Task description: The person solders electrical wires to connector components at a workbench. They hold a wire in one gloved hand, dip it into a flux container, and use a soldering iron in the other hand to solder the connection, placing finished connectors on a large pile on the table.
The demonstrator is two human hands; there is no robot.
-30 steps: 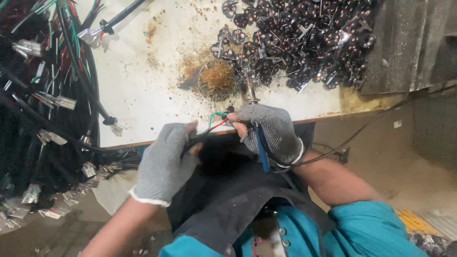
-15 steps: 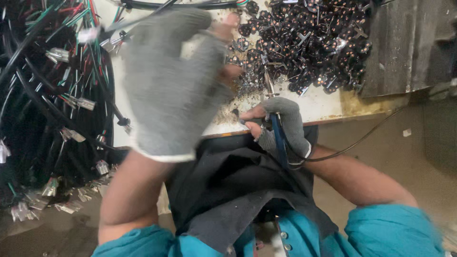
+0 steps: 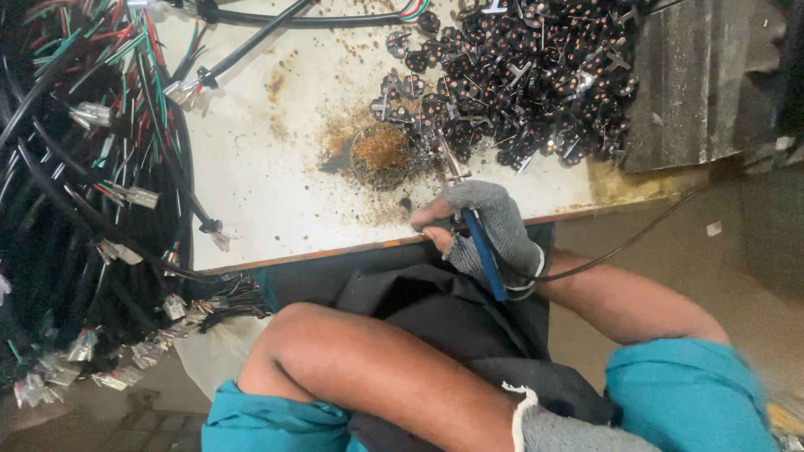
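While the grey-gloved right hand [image 3: 490, 230] grips a blue-handled soldering iron [image 3: 476, 230] at the table's near edge [image 3: 335, 249], the left hand's [image 3: 578, 431] grip cannot be told.

The right hand [image 3: 490, 230], in a grey fingerless glove, grips a blue-handled soldering iron [image 3: 473, 226] at the stained white bench [image 3: 276, 167] edge, near black connectors [image 3: 519, 79].

Even, soft light falls from above onto the white desk [image 3: 276, 167], which reads bright without harsh glare, while the tangle of black cables [image 3: 75, 209] at the left edge sinks into dim shadow. The middle is fairly sharp, with small glints on the pile of dark metal parts [image 3: 519, 75]. The near forearm [image 3: 377, 368] at the bottom looms large and slightly soft, and the wide lens bends the edges.
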